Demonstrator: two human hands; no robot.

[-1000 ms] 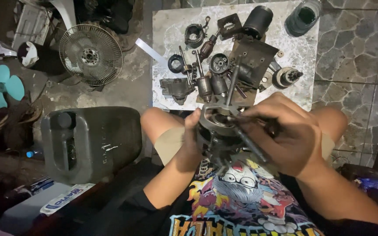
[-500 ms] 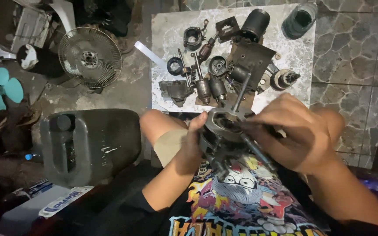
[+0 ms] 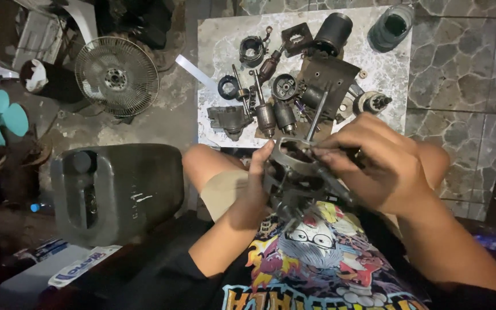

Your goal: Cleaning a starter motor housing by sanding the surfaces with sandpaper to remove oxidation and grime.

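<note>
- Head view, overall: we look down on a person seated with a grey metal housing (image 3: 294, 163) held over the lap, just above the knees.
- Progress: we judge the work to be midway. Many parts already lie loose on the marble slab (image 3: 213, 46) ahead: a black cylinder (image 3: 333, 31), an armature (image 3: 265, 112), a dark plate (image 3: 328, 72) and small rings. The housing is in hand and not set down, so work on it appears unfinished.
- Left hand (image 3: 254, 181): we see it curled around the housing's left side, thumb up along the rim, gripping it steady.
- Right hand (image 3: 380, 161): we see the fingers closed on a thin tool (image 3: 334, 183) whose dark shaft runs across the housing; its tip is hidden, so we cannot tell what it engages.
- A slim rod (image 3: 317, 117) stands up from the housing toward the slab.
- Surroundings: a fan grille (image 3: 117, 76) and a dark jerrycan (image 3: 116, 192) lie to the left, well apart from the hands.
</note>
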